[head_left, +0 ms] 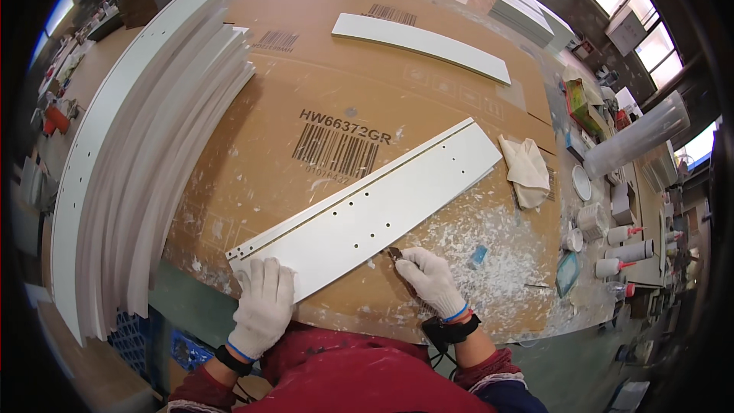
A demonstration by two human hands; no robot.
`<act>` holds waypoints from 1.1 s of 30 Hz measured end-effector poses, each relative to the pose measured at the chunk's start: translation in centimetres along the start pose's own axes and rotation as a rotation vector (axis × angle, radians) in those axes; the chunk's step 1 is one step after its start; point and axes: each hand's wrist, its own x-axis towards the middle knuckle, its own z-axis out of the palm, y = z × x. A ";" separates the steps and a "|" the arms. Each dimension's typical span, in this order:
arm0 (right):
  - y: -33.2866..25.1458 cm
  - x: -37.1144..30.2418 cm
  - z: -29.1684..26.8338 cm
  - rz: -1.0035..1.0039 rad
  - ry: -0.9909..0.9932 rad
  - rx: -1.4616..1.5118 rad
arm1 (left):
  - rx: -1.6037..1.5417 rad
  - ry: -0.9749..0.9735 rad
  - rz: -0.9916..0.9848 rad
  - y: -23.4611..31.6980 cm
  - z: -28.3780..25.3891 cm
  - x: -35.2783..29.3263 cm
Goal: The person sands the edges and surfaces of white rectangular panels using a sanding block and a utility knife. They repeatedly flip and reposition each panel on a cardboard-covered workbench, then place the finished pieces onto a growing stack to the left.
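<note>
A long white board [397, 197] with a groove along one side and several drilled holes lies slantwise on the cardboard. My left hand [262, 306], in a white knit glove, rests on its near left end with the fingers laid flat, the thumb side against the board. Gloved as well, my right hand [432, 281] is closed around a small dark brown tool [394, 254] with a short end, perhaps a scraper; its tip is at the board's near edge. Most of the tool is hidden by the fingers. White shavings [489, 275] are scattered right of that hand.
A tall stack of white boards [153, 153] stands at the left. Another white strip [420, 47] lies at the back. To the right are a folded cream cloth [526, 172], a small blue piece [479, 255], glue bottles [614, 266] and a clear plastic roll [638, 138]. Printed cardboard [267, 138] covers the table.
</note>
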 end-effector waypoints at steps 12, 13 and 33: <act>0.8 -0.1 -2.1 -0.089 0.137 0.378 | -1.090 -0.032 -0.566 -1.5 -7.1 -0.8; 0.2 -0.2 -2.2 -0.114 0.118 0.296 | -1.287 -0.063 -0.730 -1.3 -7.5 -0.8; -3.5 10.5 0.8 -0.714 -0.139 -0.823 | -1.709 -0.223 -1.435 -2.5 3.8 -10.9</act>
